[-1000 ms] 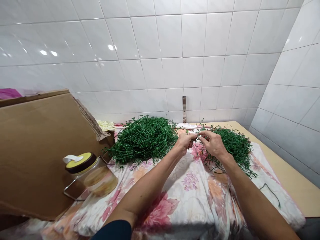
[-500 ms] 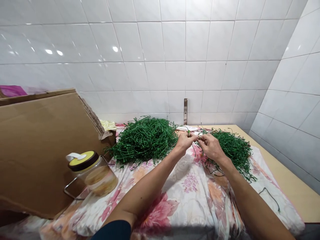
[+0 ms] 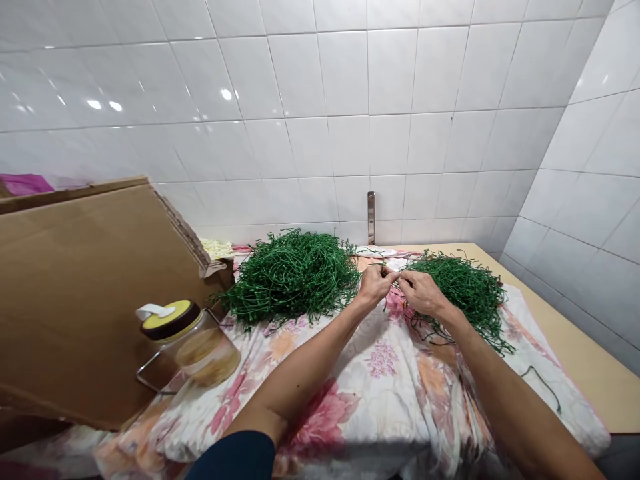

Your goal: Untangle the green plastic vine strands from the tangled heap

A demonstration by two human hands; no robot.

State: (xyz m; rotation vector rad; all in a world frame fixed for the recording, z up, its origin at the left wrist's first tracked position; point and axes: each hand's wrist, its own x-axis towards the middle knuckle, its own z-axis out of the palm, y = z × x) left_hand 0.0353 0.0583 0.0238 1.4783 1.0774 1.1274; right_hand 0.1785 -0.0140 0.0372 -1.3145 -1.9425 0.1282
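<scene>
My left hand [image 3: 376, 283] is closed in a pinch round a thin green artificial stem [image 3: 383, 265]. A bit of the stem shows above the fingers and another dangles below. Fingertip to fingertip with it, my right hand [image 3: 423, 292] is also pinched; whatever lies between its fingers is too small and covered to make out. To the left of my hands rises a big tangled pile of green stems [image 3: 295, 277]. A smaller pile of green stems [image 3: 467, 293] lies just behind and right of my right hand.
A floral cloth [image 3: 385, 393] covers most of the wooden table [image 3: 590, 380]. On the left stand a cardboard box [image 3: 80, 300] and a jar with a yellow lid [image 3: 205, 357]. One loose stem [image 3: 545, 383] lies at the right. White tiled walls [image 3: 345, 73] close off the back and right.
Both hands stay together at nearly the same spot, with the fingers drawn slightly closer. The stem in my left hand has shifted a little. The camera view has moved slightly.
</scene>
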